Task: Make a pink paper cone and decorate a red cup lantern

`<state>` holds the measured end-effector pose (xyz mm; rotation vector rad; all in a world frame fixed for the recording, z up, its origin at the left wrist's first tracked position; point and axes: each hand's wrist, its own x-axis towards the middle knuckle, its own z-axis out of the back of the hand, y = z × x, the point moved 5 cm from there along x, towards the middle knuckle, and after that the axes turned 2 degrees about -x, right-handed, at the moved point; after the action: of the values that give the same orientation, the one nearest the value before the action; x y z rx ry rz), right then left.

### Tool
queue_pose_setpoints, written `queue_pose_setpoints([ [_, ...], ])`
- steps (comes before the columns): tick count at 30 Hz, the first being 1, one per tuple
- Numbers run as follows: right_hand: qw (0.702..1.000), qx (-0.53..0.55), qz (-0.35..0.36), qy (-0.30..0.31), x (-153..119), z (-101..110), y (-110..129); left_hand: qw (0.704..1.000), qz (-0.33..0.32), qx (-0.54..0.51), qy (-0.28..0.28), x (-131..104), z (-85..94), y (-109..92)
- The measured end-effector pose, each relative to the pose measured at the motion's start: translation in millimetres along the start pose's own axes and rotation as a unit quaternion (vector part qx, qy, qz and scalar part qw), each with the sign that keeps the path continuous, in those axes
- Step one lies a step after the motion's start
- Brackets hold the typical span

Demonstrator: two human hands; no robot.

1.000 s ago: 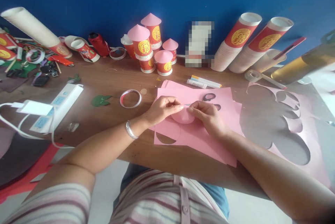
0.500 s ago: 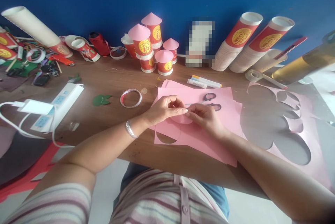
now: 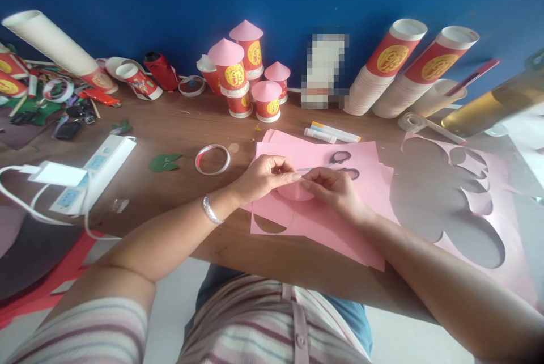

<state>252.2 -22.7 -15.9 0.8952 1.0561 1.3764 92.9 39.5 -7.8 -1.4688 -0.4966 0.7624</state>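
Observation:
Over the pink paper sheets [image 3: 331, 225], my left hand [image 3: 276, 174] and my right hand [image 3: 329, 188] meet fingertip to fingertip. Each is closed in a pinch of thumb and forefinger. Whatever sits between the fingers is too small to make out. Just below the fingertips is a pink paper disc [image 3: 296, 193], partly covered by my hands. Scissors [image 3: 350, 173] with dark handles lie on the sheets behind my right hand, their blades partly hidden. A round hole is cut at the sheets' left corner.
Paper cups with pink cone roofs [image 3: 267, 91] stand at the back. Stacked cups [image 3: 389, 63] lean at right, near a tape roll [image 3: 412, 122] and cut pink scraps [image 3: 480, 203]. Markers [image 3: 334, 132], another tape roll [image 3: 212, 160], a green cutout [image 3: 165, 163] and a power strip [image 3: 93, 174] lie around.
My fingertips have drawn slightly apart, with both hands still pinched over the disc. Everything else on the table looks unmoved.

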Motion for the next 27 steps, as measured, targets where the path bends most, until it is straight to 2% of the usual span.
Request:
queue_pose_setpoints([
  [14, 1.000, 0.009, -0.010, -0.005, 0.2, 2.3, 2.6, 1.000, -0.005, -0.015, 0.014, 0.2, 2.8, -2.1],
  [27, 0.999, 0.035, -0.006, 0.012, 2.2, 3.3, -1.3, 0.998, 0.005, -0.047, 0.032, 2.7, 2.9, 6.2],
])
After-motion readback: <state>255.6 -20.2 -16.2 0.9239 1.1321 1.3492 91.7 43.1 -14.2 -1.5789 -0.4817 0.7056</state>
